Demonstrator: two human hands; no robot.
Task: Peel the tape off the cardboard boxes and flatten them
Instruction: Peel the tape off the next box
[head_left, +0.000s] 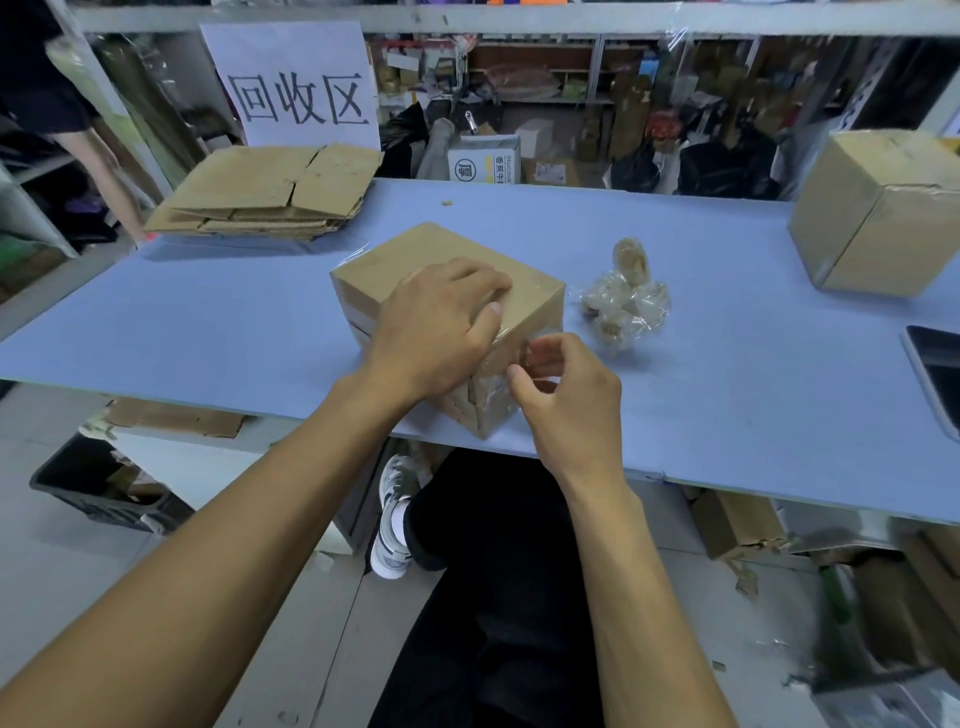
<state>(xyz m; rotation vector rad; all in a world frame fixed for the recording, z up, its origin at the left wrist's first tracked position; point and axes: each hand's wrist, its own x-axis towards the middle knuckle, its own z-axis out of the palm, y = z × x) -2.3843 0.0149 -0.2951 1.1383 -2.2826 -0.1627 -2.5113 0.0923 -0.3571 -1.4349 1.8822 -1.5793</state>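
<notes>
taped box (415, 260) mid-table (208, 322), flattened stack (270, 192) behind-left, tape wad (623, 296) right

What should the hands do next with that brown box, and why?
Probably pull the clear tape up and away. The right hand pinches the tape at the near edge of the brown cardboard box, whose seams are sealed, while the left hand presses its top, steadying it on the blue table.

- You're in a warehouse packing and recycling area, not a home.
- Your blue desk (701, 364) carries a pile of flattened boxes (270, 195) beneath a paper sign (298, 85) with three large printed characters.
- Behind it, metal shelves (545, 67) are crammed with cartons and bags.
- More cardboard (737, 525) lies on the floor under the desk.
</notes>
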